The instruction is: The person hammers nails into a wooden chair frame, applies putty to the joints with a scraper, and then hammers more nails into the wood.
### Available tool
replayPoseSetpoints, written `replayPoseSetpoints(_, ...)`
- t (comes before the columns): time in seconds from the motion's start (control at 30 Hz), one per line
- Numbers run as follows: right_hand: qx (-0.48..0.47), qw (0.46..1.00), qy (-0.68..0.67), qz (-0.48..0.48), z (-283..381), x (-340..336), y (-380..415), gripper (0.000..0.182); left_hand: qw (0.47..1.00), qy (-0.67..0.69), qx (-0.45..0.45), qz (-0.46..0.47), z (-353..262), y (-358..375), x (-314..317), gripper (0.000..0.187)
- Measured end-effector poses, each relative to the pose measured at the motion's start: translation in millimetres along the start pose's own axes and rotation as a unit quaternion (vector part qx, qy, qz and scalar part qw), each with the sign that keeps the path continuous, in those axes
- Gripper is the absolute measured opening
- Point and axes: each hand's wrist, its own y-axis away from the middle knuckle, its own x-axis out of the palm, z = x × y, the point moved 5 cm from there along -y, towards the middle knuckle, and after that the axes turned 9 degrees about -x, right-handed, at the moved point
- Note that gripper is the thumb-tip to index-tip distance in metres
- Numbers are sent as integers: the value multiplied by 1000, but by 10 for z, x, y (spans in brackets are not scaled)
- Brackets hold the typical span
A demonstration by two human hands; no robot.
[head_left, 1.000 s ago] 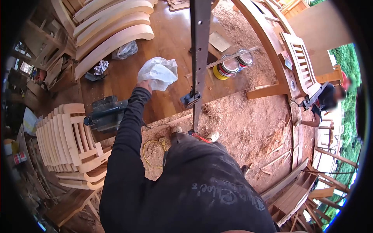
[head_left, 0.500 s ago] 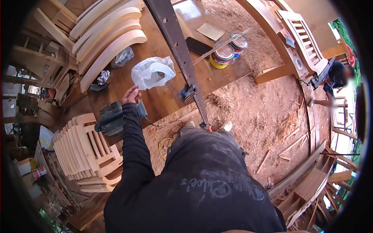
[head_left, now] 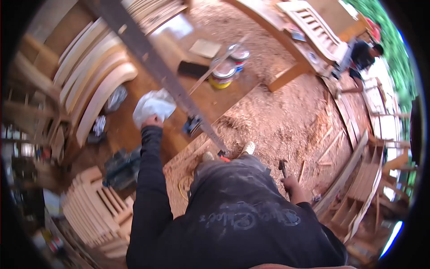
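Observation:
My left hand reaches over the workbench to the near side of a white plastic bag. Motion blur and the bag hide its fingers, so their grip does not show. Out to my right, my right hand is closed round a hammer, head pointing away from me. A long bar clamp with holes in its bar crosses the bench beside the bag, its sliding jaw near the bench edge.
Two cans stand on the bench beside a thin wood strip. Curved wooden pieces are stacked at left, with slatted chair parts below. A green power tool lies near my left arm. Another person works at far right.
My left hand has moved forward onto the plastic bag. My right hand has come into view with the hammer. The whole view has shifted and blurred.

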Motion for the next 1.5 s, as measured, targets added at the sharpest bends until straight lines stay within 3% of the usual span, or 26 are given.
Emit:
replayPoseSetpoints(0.07,-18,996,-56,-63,246,-206,280,39,998,-56,20,10,161,-336,368,28)
replayPoseSetpoints(0.1,-27,995,-49,-86,209,-191,268,40,996,-79,34,1,182,-413,398,29)
replayPoseSetpoints(0.13,-36,993,-37,-108,158,-151,206,42,996,-93,-6,-4,227,-483,423,30)
replayPoseSetpoints(0.17,-47,991,-19,-127,142,-116,206,43,992,-113,25,-41,466,-665,683,36)
replayPoseSetpoints(0.23,-15,994,-34,-105,75,-24,324,45,999,-27,23,-3,422,-664,687,48)
replayPoseSetpoints(0.27,-6,995,-35,-88,64,17,396,47,997,53,44,-26,309,-557,582,51)
replayPoseSetpoints(0.57,114,991,-69,3,-875,1143,819,39,998,-50,47,-8,287,-712,643,43)
replayPoseSetpoints(0.63,65,996,-54,6,-1016,1275,983,39,997,-68,40,-12,326,-703,595,41)
replayPoseSetpoints(0.8,89,994,-51,47,-1410,1521,781,41,994,-98,3,-36,563,-704,527,36)
replayPoseSetpoints(0.87,58,995,-67,54,-1338,1300,764,43,995,-63,-17,-73,488,-495,446,34)
replayPoseSetpoints(0.9,110,983,-128,65,-1441,1314,615,43,995,-37,-23,-94,446,-366,391,32)
replayPoseSetpoints(1.07,37,997,-72,2,-1468,692,-76,42,977,142,-50,-150,188,717,255,29)
replayPoseSetpoints(1.2,-14,989,-148,-16,-1427,-172,-251,43,950,273,-151,3,-107,1824,630,29)
replayPoseSetpoints(1.3,-47,986,-162,11,-1687,-359,-842,43,889,315,-224,243,-556,2561,1221,31)
replayPoseSetpoints(1.33,-53,987,-151,28,-1774,-369,-1022,43,880,295,-212,305,-799,2797,1396,32)
replayPoseSetpoints(1.37,-75,985,-149,31,-1877,-393,-1108,43,898,266,-173,305,-1121,3102,1551,29)
replayPoseSetpoints(1.4,-95,984,-147,32,-1971,-503,-1104,43,918,198,-75,336,-1722,3401,1457,26)
replayPoseSetpoints(1.43,-113,983,-146,23,-2099,-684,-1107,44,921,133,30,365,-2319,3647,1411,24)
replayPoseSetpoints(1.5,-118,984,-116,72,-2380,-873,-1016,52,907,71,150,388,-2941,3761,1685,21)
